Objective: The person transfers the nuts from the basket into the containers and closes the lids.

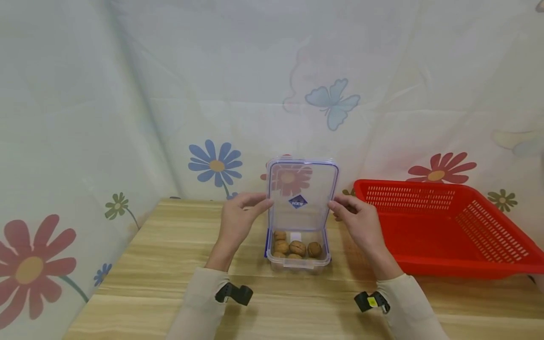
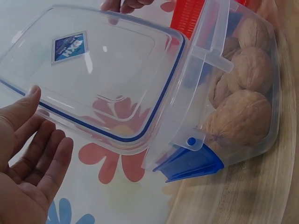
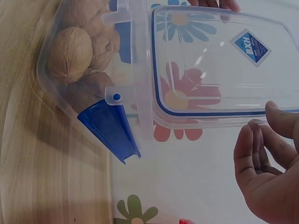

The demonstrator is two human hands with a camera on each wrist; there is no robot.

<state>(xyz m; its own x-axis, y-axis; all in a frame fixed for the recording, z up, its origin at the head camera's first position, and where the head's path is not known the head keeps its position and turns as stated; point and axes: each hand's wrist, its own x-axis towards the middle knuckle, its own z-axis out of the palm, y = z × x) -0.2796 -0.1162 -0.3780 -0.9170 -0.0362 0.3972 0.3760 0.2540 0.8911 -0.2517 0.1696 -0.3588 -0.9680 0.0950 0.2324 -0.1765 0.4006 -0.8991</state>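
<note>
A clear plastic food box (image 1: 280, 265) stands on the table with its see-through lid (image 1: 303, 189) raised upright at the back edge. Several walnuts (image 1: 297, 248) lie inside the box. My left hand (image 1: 238, 222) pinches the lid's left edge between thumb and fingers. On the opposite edge, my right hand (image 1: 360, 224) pinches the lid the same way. A blue side clip (image 2: 189, 163) hangs unlatched in the left wrist view, and another blue clip (image 3: 112, 130) hangs loose in the right wrist view. A blue diamond label (image 1: 298, 201) marks the lid.
A red plastic basket (image 1: 429, 236) with slotted walls sits on the right, close to my right forearm. The wooden table (image 1: 170, 264) ends at a cloth backdrop (image 1: 238, 85) printed with flowers and a butterfly, just behind the box.
</note>
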